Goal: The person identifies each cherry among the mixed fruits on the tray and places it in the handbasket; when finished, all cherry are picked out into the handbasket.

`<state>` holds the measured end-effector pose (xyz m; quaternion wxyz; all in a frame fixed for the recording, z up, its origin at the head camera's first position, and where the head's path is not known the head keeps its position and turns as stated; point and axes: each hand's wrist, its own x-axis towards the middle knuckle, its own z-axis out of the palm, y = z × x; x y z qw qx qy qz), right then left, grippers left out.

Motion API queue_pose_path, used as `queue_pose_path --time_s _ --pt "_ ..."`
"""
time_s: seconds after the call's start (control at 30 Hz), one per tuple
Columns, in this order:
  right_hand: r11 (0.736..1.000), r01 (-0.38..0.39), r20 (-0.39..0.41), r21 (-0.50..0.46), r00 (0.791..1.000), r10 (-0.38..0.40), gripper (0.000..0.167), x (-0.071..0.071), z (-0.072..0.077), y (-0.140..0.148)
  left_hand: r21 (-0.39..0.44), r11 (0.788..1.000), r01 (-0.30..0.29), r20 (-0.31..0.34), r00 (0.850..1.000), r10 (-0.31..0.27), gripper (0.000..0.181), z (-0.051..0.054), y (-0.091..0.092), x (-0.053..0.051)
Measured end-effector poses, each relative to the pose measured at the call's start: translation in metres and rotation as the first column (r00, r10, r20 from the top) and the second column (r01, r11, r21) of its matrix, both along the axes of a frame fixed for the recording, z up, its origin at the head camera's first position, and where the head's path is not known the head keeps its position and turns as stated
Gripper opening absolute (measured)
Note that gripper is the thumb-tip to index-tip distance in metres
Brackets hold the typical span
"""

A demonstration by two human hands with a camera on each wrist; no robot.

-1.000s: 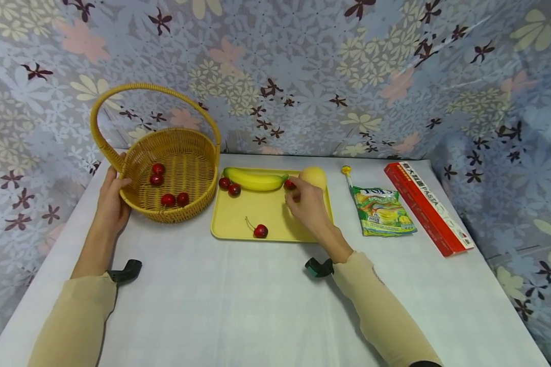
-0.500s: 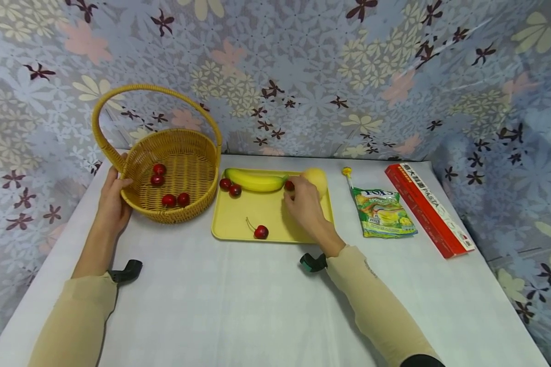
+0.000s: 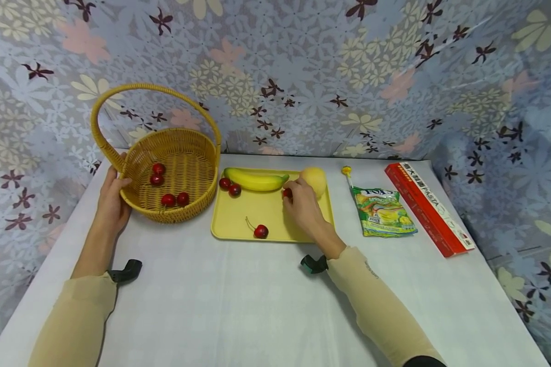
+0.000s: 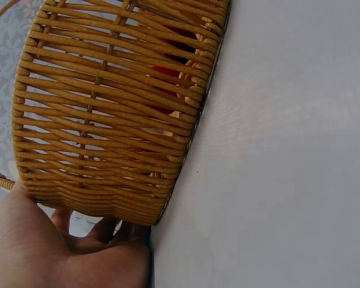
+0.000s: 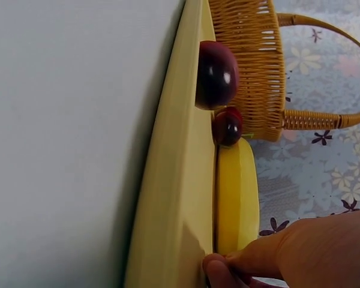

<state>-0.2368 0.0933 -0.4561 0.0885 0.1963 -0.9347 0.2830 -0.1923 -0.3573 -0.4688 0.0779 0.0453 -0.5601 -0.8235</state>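
In the head view, my left hand (image 3: 111, 201) grips the left side of a wicker basket (image 3: 172, 216), thumb at the rim. The left wrist view shows the fingers against the woven wall (image 4: 108, 90). Several red cherries (image 3: 156, 179) lie inside. My right hand (image 3: 306, 208) pinches a cherry (image 3: 287, 193) over the yellow tray (image 3: 234, 219); in the right wrist view the fingers mostly hide it. A banana (image 3: 254, 181) lies along the tray's far side. Two cherries (image 3: 234, 190) rest by its left end, and a stemmed cherry (image 3: 260, 231) near the front rim.
A round yellow fruit (image 3: 315, 179) sits in the tray's far right corner, beside the right hand. Farther right lie a lollipop (image 3: 346, 171), a green snack packet (image 3: 382, 213) and a long red pasta box (image 3: 427, 209). A floral curtain (image 3: 275, 76) hangs behind the table.
My right hand has shifted slightly, and the cherry at its fingertips sits a little nearer to me, away from the banana's tip. The left hand and basket stay in place.
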Motion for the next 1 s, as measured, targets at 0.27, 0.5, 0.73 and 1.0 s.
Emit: queue_pose_path --time_s 0.27,0.5,0.73,1.0 --pt "1.0 -0.018 0.068 -0.017 0.998 0.019 0.024 0.001 0.003 0.004 -0.003 1.0 0.003 0.015 1.0 -0.003 0.065 0.001 0.0 0.0" --pt "0.998 -0.029 0.089 -0.048 0.996 0.033 0.02 0.003 0.017 -0.006 0.003 1.0 -0.006 -0.004 1.0 0.006 0.065 0.0 0.0 0.0" --pt "0.973 -0.127 0.126 -0.194 0.98 0.153 0.019 0.005 0.034 -0.026 0.0 1.0 -0.012 0.028 1.0 0.012 0.064 0.001 -0.002 0.001" --pt "0.952 -0.218 0.108 -0.217 0.963 0.245 0.026 0.002 0.047 -0.048 -0.003 1.0 -0.01 0.027 1.0 0.01 0.064 0.001 -0.002 -0.001"
